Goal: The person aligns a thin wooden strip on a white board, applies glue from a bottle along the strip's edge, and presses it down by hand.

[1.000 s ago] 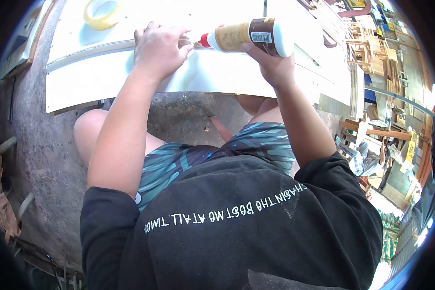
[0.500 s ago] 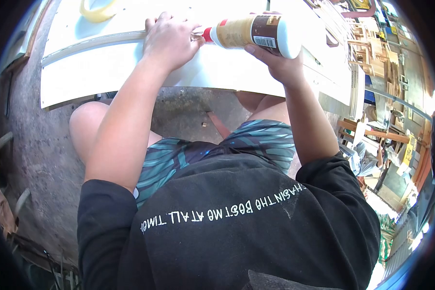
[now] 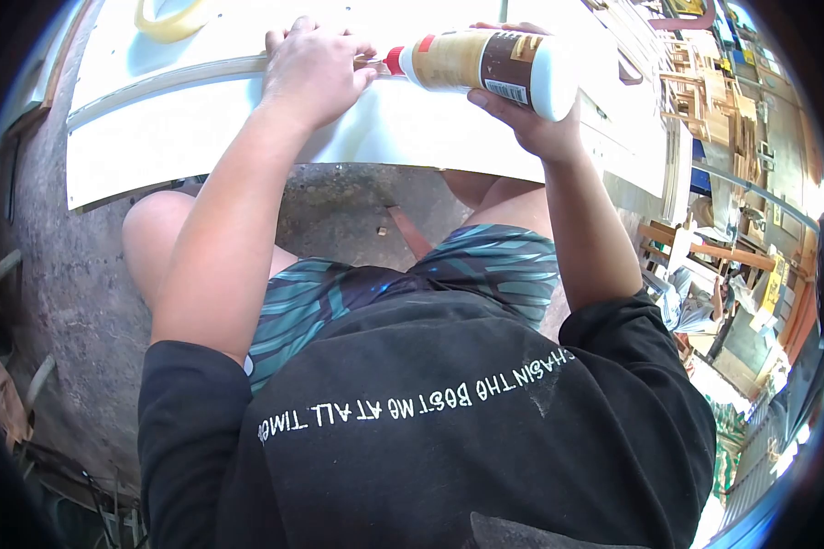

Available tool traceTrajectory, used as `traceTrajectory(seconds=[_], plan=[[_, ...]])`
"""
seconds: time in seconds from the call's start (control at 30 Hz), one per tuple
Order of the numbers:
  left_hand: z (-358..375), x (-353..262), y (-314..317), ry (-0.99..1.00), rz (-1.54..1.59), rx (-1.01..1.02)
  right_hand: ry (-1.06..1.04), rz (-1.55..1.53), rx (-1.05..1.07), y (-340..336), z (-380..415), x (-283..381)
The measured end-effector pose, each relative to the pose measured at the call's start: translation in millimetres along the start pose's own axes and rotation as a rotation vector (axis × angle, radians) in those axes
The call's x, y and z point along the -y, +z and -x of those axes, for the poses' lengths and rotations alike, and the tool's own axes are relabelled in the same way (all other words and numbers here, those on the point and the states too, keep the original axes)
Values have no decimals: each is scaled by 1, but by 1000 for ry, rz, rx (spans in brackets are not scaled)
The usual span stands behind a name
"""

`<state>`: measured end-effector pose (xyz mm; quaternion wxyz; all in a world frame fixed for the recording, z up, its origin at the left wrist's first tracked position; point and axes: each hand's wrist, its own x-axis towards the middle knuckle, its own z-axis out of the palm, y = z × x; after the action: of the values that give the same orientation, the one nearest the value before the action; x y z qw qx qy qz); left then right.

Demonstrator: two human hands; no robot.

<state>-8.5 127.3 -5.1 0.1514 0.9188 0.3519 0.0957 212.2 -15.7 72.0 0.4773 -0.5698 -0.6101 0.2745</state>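
A long narrow wooden strip (image 3: 169,80) lies across a white panel (image 3: 192,137). My left hand (image 3: 313,75) is closed over the strip, its thumb and fingers around it near the bottle tip. In my right hand (image 3: 547,126) is a glue bottle (image 3: 449,62) with a tan and brown label, a white base and a red cap (image 3: 394,61). The bottle lies nearly level, its cap pointing left at the strip, just right of my left fingers. Whether glue is coming out cannot be made out.
A roll of yellowish tape (image 3: 169,26) is on the panel at the upper left. Stacked wooden pieces (image 3: 696,87) stand at the right. Farther back on the right, a person (image 3: 691,306) is near a wooden beam (image 3: 719,249). Below the panel is a concrete floor (image 3: 339,206).
The bottle has shifted slightly right along the strip. The panel, tape and left hand appear a little farther left in the view. Both hands keep their hold.
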Motion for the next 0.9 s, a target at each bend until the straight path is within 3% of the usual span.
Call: traceTrajectory(seconds=[0.3, 0.4, 0.9], plan=[[-1, 1, 4, -16, 15, -32, -9, 4, -6, -5, 6, -6], [0, -4, -2, -28, -40, 15, -24, 136, 80, -13, 10, -8], [-4, -2, 1, -44, 10, 5, 102, 166, -22, -25, 31, -13]])
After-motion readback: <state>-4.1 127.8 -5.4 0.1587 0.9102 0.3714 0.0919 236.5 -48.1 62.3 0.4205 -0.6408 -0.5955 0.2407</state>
